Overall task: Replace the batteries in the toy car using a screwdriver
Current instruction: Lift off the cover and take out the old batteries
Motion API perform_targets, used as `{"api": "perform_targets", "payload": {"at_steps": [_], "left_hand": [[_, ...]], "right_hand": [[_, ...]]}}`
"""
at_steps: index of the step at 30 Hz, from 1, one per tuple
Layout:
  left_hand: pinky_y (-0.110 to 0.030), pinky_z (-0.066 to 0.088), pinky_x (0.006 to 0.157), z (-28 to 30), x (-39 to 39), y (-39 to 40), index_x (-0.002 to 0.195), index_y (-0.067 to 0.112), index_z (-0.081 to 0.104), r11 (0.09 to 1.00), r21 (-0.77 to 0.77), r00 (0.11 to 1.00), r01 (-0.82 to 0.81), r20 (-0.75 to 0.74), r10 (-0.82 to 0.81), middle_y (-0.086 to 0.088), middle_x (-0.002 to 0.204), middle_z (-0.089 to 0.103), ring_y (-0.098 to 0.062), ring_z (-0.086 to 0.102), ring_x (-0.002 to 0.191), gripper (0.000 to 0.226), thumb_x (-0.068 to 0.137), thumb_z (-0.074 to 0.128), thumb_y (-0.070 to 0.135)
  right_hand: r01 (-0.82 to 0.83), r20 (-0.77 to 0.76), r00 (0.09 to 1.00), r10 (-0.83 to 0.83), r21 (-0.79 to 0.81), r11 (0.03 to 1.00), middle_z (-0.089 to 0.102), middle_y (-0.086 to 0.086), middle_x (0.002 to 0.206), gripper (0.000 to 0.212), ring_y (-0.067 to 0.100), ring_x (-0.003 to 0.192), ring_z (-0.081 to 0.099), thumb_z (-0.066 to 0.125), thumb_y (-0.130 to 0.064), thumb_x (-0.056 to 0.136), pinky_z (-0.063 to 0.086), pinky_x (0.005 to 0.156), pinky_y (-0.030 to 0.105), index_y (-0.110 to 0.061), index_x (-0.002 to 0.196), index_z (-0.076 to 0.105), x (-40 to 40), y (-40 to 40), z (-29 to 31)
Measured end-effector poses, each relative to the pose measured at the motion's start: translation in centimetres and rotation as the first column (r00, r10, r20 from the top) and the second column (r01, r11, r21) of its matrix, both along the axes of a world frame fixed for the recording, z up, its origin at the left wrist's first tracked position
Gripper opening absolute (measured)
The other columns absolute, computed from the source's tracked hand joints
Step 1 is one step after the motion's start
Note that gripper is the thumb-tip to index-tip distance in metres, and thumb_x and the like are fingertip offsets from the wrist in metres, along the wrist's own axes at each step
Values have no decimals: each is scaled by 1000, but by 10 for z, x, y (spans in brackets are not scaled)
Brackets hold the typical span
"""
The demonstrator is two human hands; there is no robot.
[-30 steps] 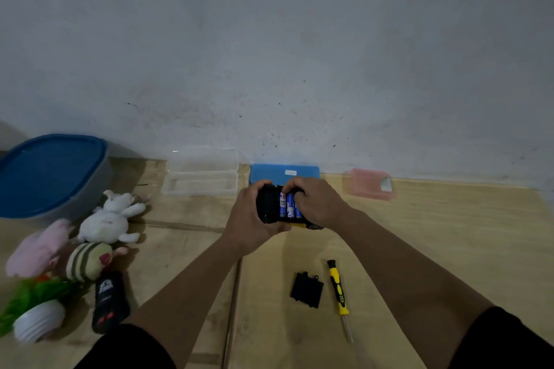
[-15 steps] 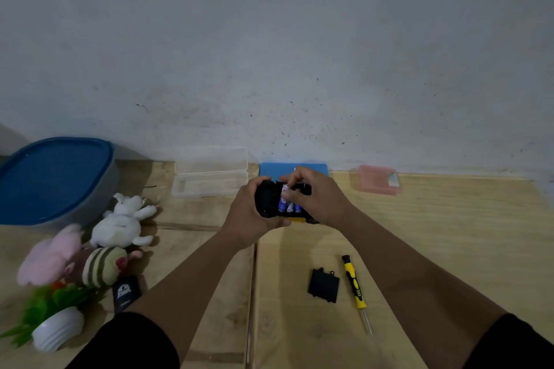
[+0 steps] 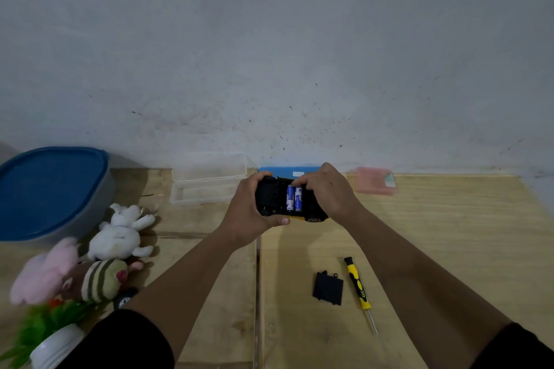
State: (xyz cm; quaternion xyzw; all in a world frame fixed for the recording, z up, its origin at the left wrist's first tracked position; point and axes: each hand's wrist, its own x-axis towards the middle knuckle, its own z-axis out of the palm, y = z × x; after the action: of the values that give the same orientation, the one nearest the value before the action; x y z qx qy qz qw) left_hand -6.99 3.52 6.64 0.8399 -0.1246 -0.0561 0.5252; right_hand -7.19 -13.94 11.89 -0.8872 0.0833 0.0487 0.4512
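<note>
The toy car is held upside down above the wooden table, its black underside facing me and a yellow edge with a wheel showing below. Two blue batteries lie side by side in its open compartment. My left hand grips the car's left end, thumb along the near side. My right hand holds the right end, with its fingertips curled over the top of the batteries. On the table nearer me lie the black battery cover and, just right of it, the yellow-and-black screwdriver.
A blue-lidded tub sits at the left. Plush toys and a small potted plant crowd the near left. A clear plastic box, a blue box and a pink box line the wall.
The view has shifted slightly to the left. My right fingers have moved up to the top end of the batteries, and two batteries now show clearly. The car stays in both hands.
</note>
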Motion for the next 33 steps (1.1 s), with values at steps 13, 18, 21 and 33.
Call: {"api": "perform_targets", "payload": {"at_steps": [13,18,21,33], "left_hand": [[-20,39,96,-2,-7,3,133,23,39,999,35,999,17,27,-18,3,125,41,-8,44,113,94,55,90,20],[-20,39,97,-5,-11,3,134,23,38,998,48,999,34,1,-34,2,126,41,-8,43,114,94,56,90,21],[-18,39,93,-5,-13,0,134,23,38,999,45,1000,9,-10,-9,4,126,40,-8,43,112,93,57,90,23],[-13,38,90,4,-6,-4,132,24,39,1000,21,1000,-7,24,7,3,123,41,-8,43,113,91,56,90,22]], "right_hand": [[70,-138,989,-59,77,995,41,0,97,29,14,84,50,41,-20,83,47,80,37,-10,93,67,1,12,-9],[-110,-61,993,104,-92,990,55,8,104,24,11,80,47,45,-25,92,37,65,22,-8,90,62,-6,7,-19],[-113,71,990,120,-94,989,50,-6,90,15,5,76,48,57,-29,89,38,61,17,-16,83,56,-16,10,-14],[12,158,986,-59,283,959,55,0,63,12,2,49,50,50,-24,96,39,46,14,-18,104,57,-20,-5,-1]]}}
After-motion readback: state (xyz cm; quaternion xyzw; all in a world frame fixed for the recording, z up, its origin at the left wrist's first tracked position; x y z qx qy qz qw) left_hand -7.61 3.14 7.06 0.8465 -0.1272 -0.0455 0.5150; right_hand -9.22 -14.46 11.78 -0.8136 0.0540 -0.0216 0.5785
